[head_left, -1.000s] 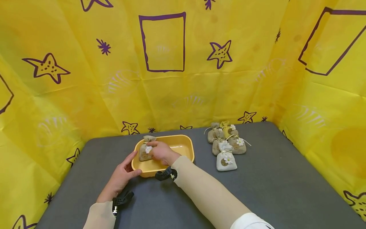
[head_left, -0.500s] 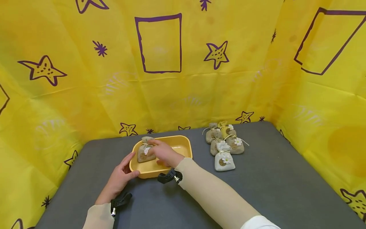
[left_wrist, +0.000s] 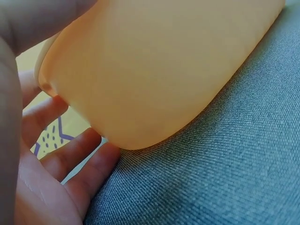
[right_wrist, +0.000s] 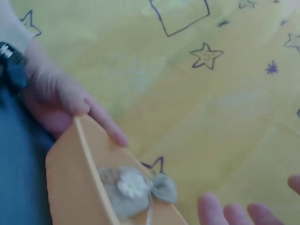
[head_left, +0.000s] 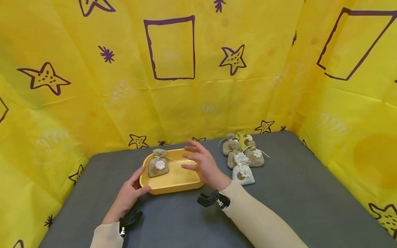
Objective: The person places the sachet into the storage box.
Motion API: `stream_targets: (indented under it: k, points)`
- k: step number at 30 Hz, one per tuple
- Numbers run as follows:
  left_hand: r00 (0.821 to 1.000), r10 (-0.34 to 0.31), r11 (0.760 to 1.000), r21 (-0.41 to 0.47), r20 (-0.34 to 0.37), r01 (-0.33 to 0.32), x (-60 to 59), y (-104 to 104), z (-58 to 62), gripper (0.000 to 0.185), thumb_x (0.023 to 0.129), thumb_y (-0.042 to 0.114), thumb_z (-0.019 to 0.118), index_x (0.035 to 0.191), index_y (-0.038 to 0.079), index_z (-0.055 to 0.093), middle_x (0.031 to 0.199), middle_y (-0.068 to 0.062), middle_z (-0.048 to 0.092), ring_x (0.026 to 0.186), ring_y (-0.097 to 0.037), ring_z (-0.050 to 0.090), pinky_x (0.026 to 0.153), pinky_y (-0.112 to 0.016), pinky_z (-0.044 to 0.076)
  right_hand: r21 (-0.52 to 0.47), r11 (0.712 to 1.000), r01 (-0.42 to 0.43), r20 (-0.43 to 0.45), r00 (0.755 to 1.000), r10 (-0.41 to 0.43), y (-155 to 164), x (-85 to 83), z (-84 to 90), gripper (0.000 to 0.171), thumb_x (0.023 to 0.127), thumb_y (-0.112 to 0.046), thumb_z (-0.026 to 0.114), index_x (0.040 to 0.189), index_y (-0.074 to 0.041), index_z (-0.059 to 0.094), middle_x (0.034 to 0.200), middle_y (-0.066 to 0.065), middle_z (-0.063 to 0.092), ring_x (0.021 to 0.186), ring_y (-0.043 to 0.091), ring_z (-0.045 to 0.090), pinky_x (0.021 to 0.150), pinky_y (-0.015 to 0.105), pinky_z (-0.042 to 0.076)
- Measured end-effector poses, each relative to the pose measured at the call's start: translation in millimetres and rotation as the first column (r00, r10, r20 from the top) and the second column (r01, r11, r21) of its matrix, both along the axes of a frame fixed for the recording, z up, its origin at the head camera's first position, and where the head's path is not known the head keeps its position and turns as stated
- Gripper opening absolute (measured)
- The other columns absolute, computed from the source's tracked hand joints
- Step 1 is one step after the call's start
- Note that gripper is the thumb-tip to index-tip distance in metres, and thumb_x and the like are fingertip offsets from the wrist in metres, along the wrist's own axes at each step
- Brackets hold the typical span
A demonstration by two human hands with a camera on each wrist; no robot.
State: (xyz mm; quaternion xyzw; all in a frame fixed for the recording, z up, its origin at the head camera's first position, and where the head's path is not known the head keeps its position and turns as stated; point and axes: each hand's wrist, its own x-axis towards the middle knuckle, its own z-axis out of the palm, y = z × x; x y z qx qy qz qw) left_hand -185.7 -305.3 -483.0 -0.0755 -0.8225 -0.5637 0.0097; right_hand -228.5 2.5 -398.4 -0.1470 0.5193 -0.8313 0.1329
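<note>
The left hand (head_left: 128, 193) gripped the left end of the tray (head_left: 180, 177), thumb on the near rim and the other fingers against its outer wall. In the tray, toward that end, lay a brown bag (head_left: 157, 164), a white flower (head_left: 160, 165) facing up on it, its tied neck by the far rim. The right hand (head_left: 207, 167) was over the tray's right end, apart from the bag, its fingers spread wide and holding nothing; whether it brushed the tray was hard to tell from above. Right of the tray, other bags (head_left: 254, 160) lay bunched together on the grey worktop (head_left: 173, 220), a white bag (head_left: 243, 174) at the front and a yellow bag (head_left: 242, 140) at the back. A yellow cloth (head_left: 124, 117) hung behind.
</note>
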Motion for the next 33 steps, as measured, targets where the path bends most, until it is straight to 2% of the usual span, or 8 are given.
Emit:
stream_targets:
  k: [5, 10, 17, 22, 25, 28, 31, 33]
  points:
    - [1.0, 0.004, 1.0, -0.005, 0.009, -0.004, 1.1, 1.0, 0.7, 0.08, 0.093, 0.017, 0.073, 0.158, 0.011, 0.028, 0.162, -0.015, 0.021, 0.142, -0.038, 0.03, 0.094, -0.014, 0.038, -0.022, 0.999, -0.026, -0.074, 0.997, 0.024, 44.1, 7.9, -3.0, 0.059, 0.096, -0.003, 0.048, 0.153, -0.009, 0.036, 0.147, 0.025, 0.033, 0.135, 0.045, 0.037, 0.095, 0.058, 0.047]
    - [1.0, 0.009, 1.0, -0.004, 0.024, -0.009, 2.9, 2.5, 1.8, 0.081, 0.093, 0.017, 0.073, 0.158, 0.011, 0.027, 0.162, -0.016, 0.021, 0.142, -0.038, 0.03, 0.094, -0.013, 0.038, -0.01, 1.0, -0.02, -0.088, 0.996, 0.019, 86.6, 15.9, -9.4, 0.06, 0.094, 0.001, 0.045, 0.153, -0.003, 0.034, 0.148, 0.026, 0.033, 0.138, 0.052, 0.027, 0.097, 0.062, 0.043]
    - [1.0, 0.004, 1.0, -0.002, 0.025, -0.004, 5.8, 2.6, 4.6, 0.08, 0.094, 0.017, 0.072, 0.159, 0.014, 0.026, 0.163, -0.015, 0.019, 0.144, -0.038, 0.027, 0.094, -0.014, 0.038, 0.039, 0.999, 0.004, -0.166, 0.986, 0.003, 141.9, 23.8, -11.3, 0.052, 0.1, -0.002, 0.04, 0.151, -0.008, 0.04, 0.143, 0.016, 0.04, 0.13, 0.036, 0.045, 0.094, 0.059, 0.047]
    - [1.0, 0.003, 1.0, 0.001, 0.02, -0.003, 5.1, 2.5, 4.8, 0.079, 0.094, 0.017, 0.072, 0.159, 0.014, 0.026, 0.163, -0.015, 0.019, 0.144, -0.038, 0.027, 0.094, -0.013, 0.038, 0.091, 0.996, 0.012, -0.221, 0.975, 0.009, 181.3, 24.5, -11.7, 0.05, 0.103, 0.0, 0.034, 0.152, -0.009, 0.04, 0.144, 0.01, 0.042, 0.129, 0.03, 0.047, 0.096, 0.057, 0.046]
    - [1.0, 0.004, 1.0, -0.003, 0.019, -0.004, 4.3, 2.7, 4.4, 0.079, 0.094, 0.017, 0.072, 0.159, 0.013, 0.027, 0.162, -0.015, 0.02, 0.143, -0.038, 0.028, 0.094, -0.013, 0.038, 0.213, 0.974, 0.08, -0.217, 0.976, -0.033, 203.4, 26.1, -13.3, 0.046, 0.104, -0.006, 0.041, 0.15, -0.005, 0.041, 0.144, 0.013, 0.042, 0.127, 0.03, 0.048, 0.096, 0.056, 0.047]
    - [1.0, 0.007, 1.0, -0.019, 0.02, -0.007, 3.6, 2.9, 4.0, 0.078, 0.094, 0.018, 0.072, 0.159, 0.013, 0.028, 0.162, -0.015, 0.02, 0.143, -0.038, 0.029, 0.094, -0.013, 0.038, 0.351, 0.924, 0.15, -0.183, 0.979, -0.089, 221.3, 27.7, -16.2, 0.042, 0.104, -0.013, 0.05, 0.145, -0.002, 0.045, 0.144, 0.021, 0.039, 0.124, 0.033, 0.049, 0.094, 0.055, 0.048]
    - [1.0, 0.01, 1.0, -0.025, 0.021, -0.01, 3.0, 2.9, 4.0, 0.077, 0.094, 0.019, 0.072, 0.158, 0.014, 0.03, 0.162, -0.015, 0.019, 0.143, -0.039, 0.028, 0.094, -0.013, 0.038, 0.426, 0.89, 0.165, -0.14, 0.983, -0.115, 234.4, 27.7, -21.5, 0.043, 0.104, -0.013, 0.052, 0.143, 0.003, 0.042, 0.147, 0.03, 0.032, 0.123, 0.037, 0.046, 0.094, 0.057, 0.047]
    - [1.0, 0.011, 1.0, -0.025, 0.02, -0.01, 2.9, 2.9, 3.9, 0.077, 0.094, 0.018, 0.072, 0.158, 0.013, 0.03, 0.162, -0.015, 0.019, 0.143, -0.039, 0.028, 0.094, -0.013, 0.038, 0.448, 0.881, 0.152, -0.104, 0.988, -0.118, 240.5, 27.4, -25.9, 0.046, 0.103, -0.011, 0.053, 0.144, 0.005, 0.038, 0.148, 0.032, 0.03, 0.124, 0.041, 0.043, 0.095, 0.059, 0.046]
